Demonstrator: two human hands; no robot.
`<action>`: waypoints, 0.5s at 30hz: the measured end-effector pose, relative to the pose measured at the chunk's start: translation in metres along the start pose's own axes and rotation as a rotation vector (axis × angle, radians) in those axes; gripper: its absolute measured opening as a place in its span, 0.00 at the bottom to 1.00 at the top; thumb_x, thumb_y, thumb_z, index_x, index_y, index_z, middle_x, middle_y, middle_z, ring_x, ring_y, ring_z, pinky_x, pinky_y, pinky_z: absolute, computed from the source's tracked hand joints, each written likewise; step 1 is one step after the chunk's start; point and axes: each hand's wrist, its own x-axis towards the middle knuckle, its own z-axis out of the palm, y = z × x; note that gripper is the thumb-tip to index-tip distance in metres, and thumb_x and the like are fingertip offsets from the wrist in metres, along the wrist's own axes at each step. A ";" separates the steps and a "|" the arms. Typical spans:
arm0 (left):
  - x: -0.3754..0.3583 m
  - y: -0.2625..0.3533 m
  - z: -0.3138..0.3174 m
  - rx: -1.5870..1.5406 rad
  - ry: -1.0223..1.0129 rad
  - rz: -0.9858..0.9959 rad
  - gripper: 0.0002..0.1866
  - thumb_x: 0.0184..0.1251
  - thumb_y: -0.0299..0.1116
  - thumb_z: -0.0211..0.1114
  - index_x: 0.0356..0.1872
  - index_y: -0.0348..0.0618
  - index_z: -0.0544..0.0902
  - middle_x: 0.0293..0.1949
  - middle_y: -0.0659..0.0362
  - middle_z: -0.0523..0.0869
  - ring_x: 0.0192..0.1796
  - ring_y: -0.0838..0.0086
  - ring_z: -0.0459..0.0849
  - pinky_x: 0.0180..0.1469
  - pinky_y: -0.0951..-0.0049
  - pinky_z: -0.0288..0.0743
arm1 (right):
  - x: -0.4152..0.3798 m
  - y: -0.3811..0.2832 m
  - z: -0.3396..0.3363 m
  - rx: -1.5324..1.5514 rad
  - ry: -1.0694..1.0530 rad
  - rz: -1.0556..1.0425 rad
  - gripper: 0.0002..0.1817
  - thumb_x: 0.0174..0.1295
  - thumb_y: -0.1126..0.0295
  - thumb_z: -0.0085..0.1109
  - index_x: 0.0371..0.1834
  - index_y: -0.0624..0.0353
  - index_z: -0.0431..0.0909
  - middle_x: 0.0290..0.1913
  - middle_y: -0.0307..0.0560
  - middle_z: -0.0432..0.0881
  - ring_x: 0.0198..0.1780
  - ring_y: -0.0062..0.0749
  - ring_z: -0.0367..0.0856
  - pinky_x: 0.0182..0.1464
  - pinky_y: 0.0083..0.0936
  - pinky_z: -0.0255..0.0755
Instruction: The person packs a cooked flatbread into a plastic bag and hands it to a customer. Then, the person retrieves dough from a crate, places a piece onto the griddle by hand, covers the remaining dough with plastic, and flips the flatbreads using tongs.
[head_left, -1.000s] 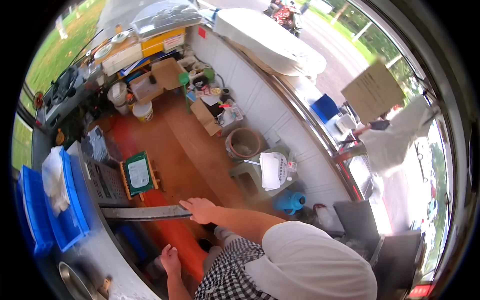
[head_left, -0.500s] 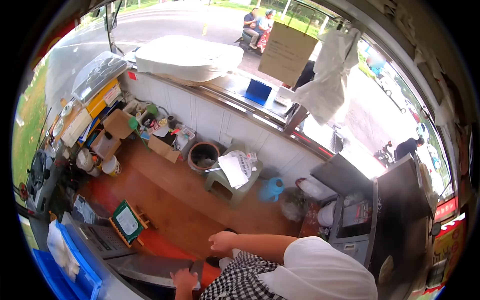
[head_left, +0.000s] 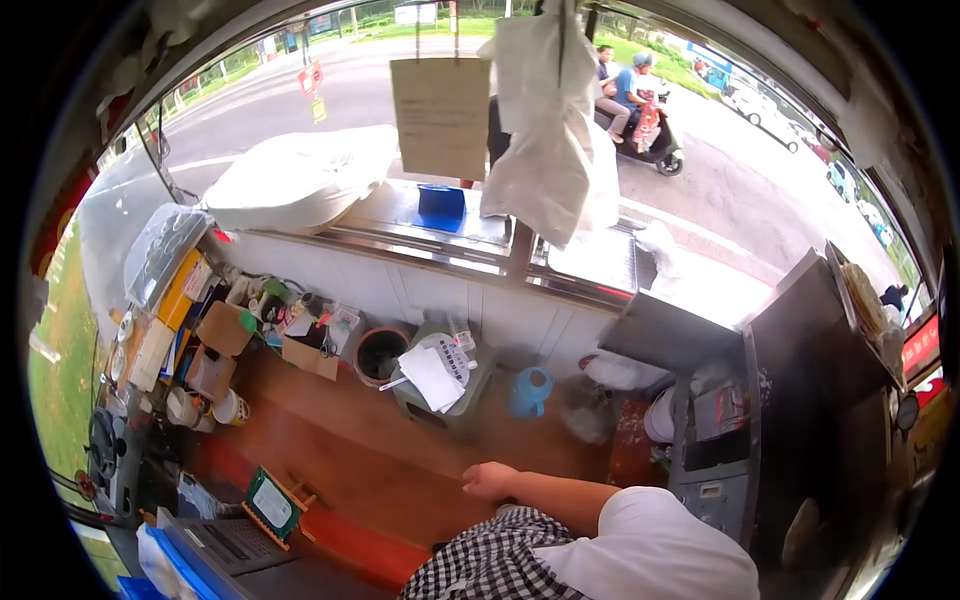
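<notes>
My right hand (head_left: 488, 480) hangs over the brown floor (head_left: 380, 455), in front of the checkered apron (head_left: 490, 555). Its fingers are loosely bent and a little apart, and nothing shows in them. My left hand is out of view. A green-framed board (head_left: 271, 508) on a wooden stand is at the lower left, beside a grey keypad machine (head_left: 235, 545). Beyond my hand is a small stool (head_left: 470, 392) bearing white papers (head_left: 432, 378). A blue watering-can-like jug (head_left: 531, 390) stands to its right on the floor.
Under the window counter (head_left: 370, 235) are a brown pot (head_left: 381, 355), cardboard boxes (head_left: 225, 328) and buckets (head_left: 231, 408). A dark metal cabinet (head_left: 820, 370) takes up the right side. A white bag (head_left: 555, 130) and a cardboard sign (head_left: 440, 115) hang at the window.
The view has turned to the right. My left hand, earlier over the lower-left counter, has left the frame. My right hand stays in front of the apron. Outside, the scooter with riders has moved right.
</notes>
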 end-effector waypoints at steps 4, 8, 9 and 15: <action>0.009 0.059 -0.018 -0.082 0.044 0.063 0.15 0.70 0.43 0.65 0.35 0.40 0.87 0.31 0.49 0.86 0.38 0.55 0.84 0.62 0.41 0.70 | -0.013 0.028 -0.032 0.069 0.134 0.029 0.29 0.67 0.49 0.59 0.65 0.56 0.81 0.60 0.54 0.85 0.63 0.51 0.82 0.67 0.41 0.74; 0.014 0.119 -0.031 -0.061 0.045 0.082 0.15 0.70 0.42 0.66 0.33 0.39 0.87 0.30 0.49 0.85 0.36 0.56 0.83 0.60 0.42 0.72 | -0.034 0.052 -0.086 0.239 0.312 0.029 0.28 0.67 0.51 0.63 0.65 0.58 0.80 0.56 0.55 0.87 0.59 0.48 0.85 0.63 0.38 0.77; 0.014 0.137 -0.037 -0.034 0.044 0.080 0.15 0.70 0.42 0.66 0.33 0.39 0.87 0.29 0.49 0.85 0.36 0.56 0.83 0.59 0.42 0.72 | -0.044 0.060 -0.109 0.349 0.386 0.022 0.28 0.68 0.53 0.64 0.66 0.58 0.79 0.56 0.55 0.87 0.58 0.46 0.85 0.62 0.37 0.77; 0.031 0.171 -0.050 0.007 0.012 0.062 0.15 0.70 0.40 0.67 0.30 0.38 0.86 0.27 0.50 0.84 0.33 0.57 0.82 0.56 0.43 0.74 | -0.099 0.066 -0.174 0.655 0.763 -0.006 0.26 0.69 0.56 0.66 0.63 0.62 0.80 0.47 0.52 0.90 0.49 0.39 0.88 0.55 0.31 0.79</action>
